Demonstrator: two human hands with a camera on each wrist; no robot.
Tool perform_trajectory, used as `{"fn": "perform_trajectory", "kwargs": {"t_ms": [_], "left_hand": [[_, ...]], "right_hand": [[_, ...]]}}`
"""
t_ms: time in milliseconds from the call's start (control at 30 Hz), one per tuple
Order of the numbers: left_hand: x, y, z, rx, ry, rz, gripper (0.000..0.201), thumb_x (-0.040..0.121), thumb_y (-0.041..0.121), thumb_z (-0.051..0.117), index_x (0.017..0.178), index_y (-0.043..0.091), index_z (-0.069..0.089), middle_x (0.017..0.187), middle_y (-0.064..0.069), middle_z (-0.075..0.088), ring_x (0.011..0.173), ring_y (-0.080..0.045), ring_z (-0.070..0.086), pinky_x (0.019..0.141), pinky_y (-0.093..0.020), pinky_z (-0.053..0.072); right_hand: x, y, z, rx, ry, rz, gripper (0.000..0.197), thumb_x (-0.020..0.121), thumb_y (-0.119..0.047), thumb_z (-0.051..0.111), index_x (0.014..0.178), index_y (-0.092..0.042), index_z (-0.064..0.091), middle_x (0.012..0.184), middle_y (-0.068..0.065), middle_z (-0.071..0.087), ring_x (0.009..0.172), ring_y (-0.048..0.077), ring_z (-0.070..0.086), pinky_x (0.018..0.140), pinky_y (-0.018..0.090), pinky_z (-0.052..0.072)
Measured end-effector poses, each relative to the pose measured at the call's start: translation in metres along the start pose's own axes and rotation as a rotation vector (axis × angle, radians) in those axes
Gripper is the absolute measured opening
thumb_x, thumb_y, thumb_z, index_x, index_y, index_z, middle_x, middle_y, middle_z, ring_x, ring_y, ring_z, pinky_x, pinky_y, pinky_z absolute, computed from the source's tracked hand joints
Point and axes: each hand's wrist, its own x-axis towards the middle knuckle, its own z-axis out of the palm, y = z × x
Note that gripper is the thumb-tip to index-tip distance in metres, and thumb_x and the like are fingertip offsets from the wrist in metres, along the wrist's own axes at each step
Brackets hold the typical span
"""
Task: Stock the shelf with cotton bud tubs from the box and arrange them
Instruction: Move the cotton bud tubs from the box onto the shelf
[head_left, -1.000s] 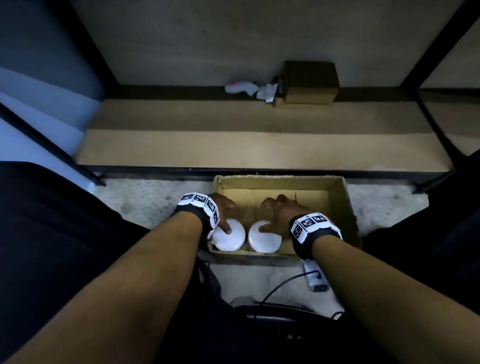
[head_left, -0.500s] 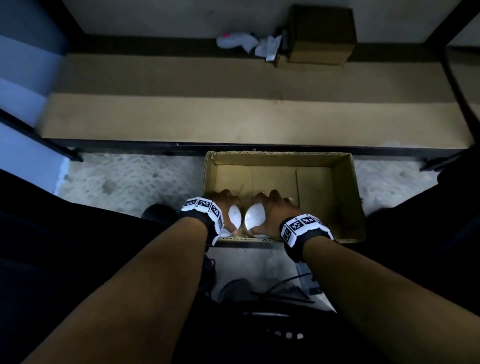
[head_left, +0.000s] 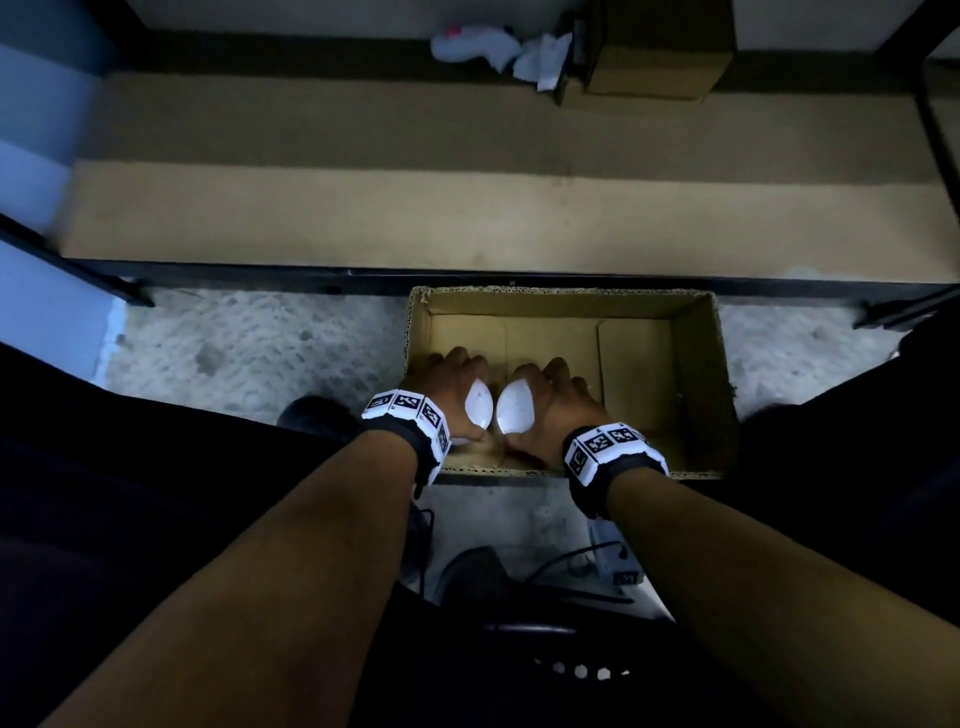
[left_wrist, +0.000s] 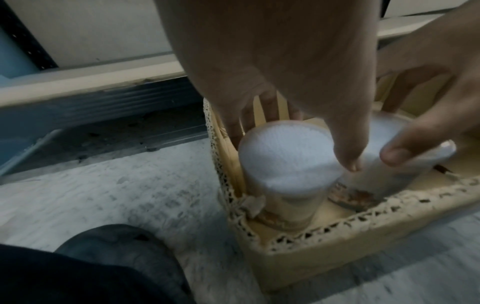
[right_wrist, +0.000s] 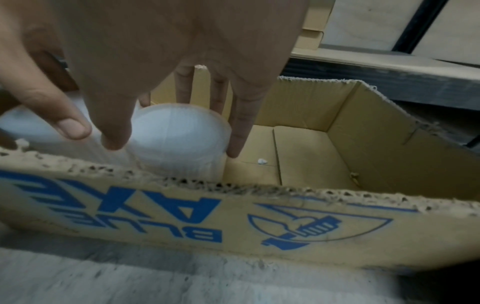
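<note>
Both hands closed further round tubs | box (head_left: 696, 384) against shelf (head_left: 467, 223)

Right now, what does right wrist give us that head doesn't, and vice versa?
Only the right wrist view shows the blue print on the box's near wall and a small white scrap on its floor. Only the head view shows the bare shelf board behind the box, with a small brown carton at its back. Both show the right hand gripping one white-lidded tub and the left hand on the other tub.
</note>
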Motion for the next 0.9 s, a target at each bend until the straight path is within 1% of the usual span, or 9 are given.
{"fn": "perform_trajectory", "kwargs": {"t_ms": [133,233,367,467,533,633,700,800,900], "left_hand": [[-0.001,-0.008,0.003,-0.007,0.009,0.009,0.097,0.047,0.059,0.083,0.130,0.036,0.039,0.127,0.005,0.040,0.115,-0.031,0.044,0.088,-0.046,0.051],[-0.003,-0.013,0.011,0.049,0.024,0.048,0.104,0.045,0.053,0.087,0.133,0.040,0.032,0.130,0.006,0.037,0.113,-0.031,0.043,0.087,-0.045,0.052],[-0.001,-0.013,0.010,0.023,0.034,0.059,0.085,0.052,0.052,0.082,0.124,0.045,0.039,0.127,0.008,0.038,0.110,-0.033,0.049,0.085,-0.045,0.054],[-0.003,-0.013,0.003,-0.061,0.045,0.066,0.062,0.060,0.050,0.073,0.116,0.043,0.047,0.133,0.006,0.042,0.114,-0.032,0.050,0.090,-0.043,0.052],[-0.004,-0.015,-0.002,-0.098,0.057,0.073,0.064,0.059,0.051,0.068,0.119,0.042,0.049,0.138,0.005,0.041,0.120,-0.031,0.048,0.094,-0.041,0.050],[-0.009,-0.019,-0.009,-0.145,0.108,0.084,0.082,0.054,0.053,0.072,0.131,0.046,0.045,0.145,0.009,0.036,0.127,-0.027,0.044,0.099,-0.039,0.048],[-0.014,-0.019,-0.015,-0.203,0.140,0.098,0.092,0.050,0.053,0.073,0.137,0.041,0.046,0.145,0.008,0.038,0.129,-0.026,0.044,0.101,-0.039,0.046],[-0.024,-0.017,-0.028,-0.278,0.201,0.149,0.091,0.048,0.048,0.076,0.134,0.031,0.055,0.139,0.002,0.044,0.123,-0.025,0.050,0.100,-0.037,0.046],[-0.031,-0.013,-0.047,-0.318,0.261,0.172,0.086,0.051,0.032,0.089,0.132,0.023,0.059,0.136,-0.003,0.047,0.121,-0.024,0.052,0.102,-0.032,0.045]], "right_hand": [[0.000,0.006,-0.006,0.022,-0.065,0.005,0.079,0.069,-0.052,0.070,0.137,-0.033,0.034,0.140,0.006,0.028,0.125,0.034,0.039,0.099,0.050,0.046],[-0.001,0.011,-0.007,0.024,-0.083,-0.021,0.082,0.073,-0.045,0.070,0.145,-0.035,0.030,0.145,0.005,0.023,0.130,0.034,0.035,0.102,0.050,0.044],[-0.003,0.011,-0.008,0.001,-0.034,-0.063,0.068,0.079,-0.044,0.065,0.140,-0.036,0.037,0.140,0.005,0.029,0.124,0.034,0.040,0.100,0.047,0.045],[0.000,0.013,-0.012,-0.004,-0.051,-0.076,0.075,0.074,-0.048,0.069,0.140,-0.043,0.036,0.140,0.001,0.028,0.125,0.032,0.040,0.103,0.047,0.043],[0.003,0.014,-0.018,0.010,-0.072,-0.066,0.081,0.070,-0.051,0.071,0.141,-0.048,0.033,0.143,-0.002,0.026,0.129,0.029,0.037,0.106,0.045,0.041],[0.006,0.015,-0.030,-0.001,-0.107,-0.067,0.085,0.072,-0.052,0.073,0.146,-0.049,0.029,0.150,-0.004,0.022,0.138,0.027,0.030,0.109,0.044,0.040],[0.004,0.016,-0.039,0.009,-0.097,-0.087,0.085,0.073,-0.050,0.075,0.146,-0.046,0.032,0.151,-0.002,0.024,0.139,0.027,0.029,0.110,0.044,0.038],[0.003,0.017,-0.049,0.053,-0.033,-0.125,0.087,0.067,-0.049,0.080,0.142,-0.046,0.036,0.150,-0.003,0.028,0.137,0.025,0.034,0.108,0.042,0.041],[0.001,0.012,-0.065,0.009,0.013,-0.144,0.101,0.063,-0.054,0.082,0.148,-0.044,0.029,0.155,-0.007,0.022,0.143,0.021,0.026,0.113,0.038,0.036]]}}
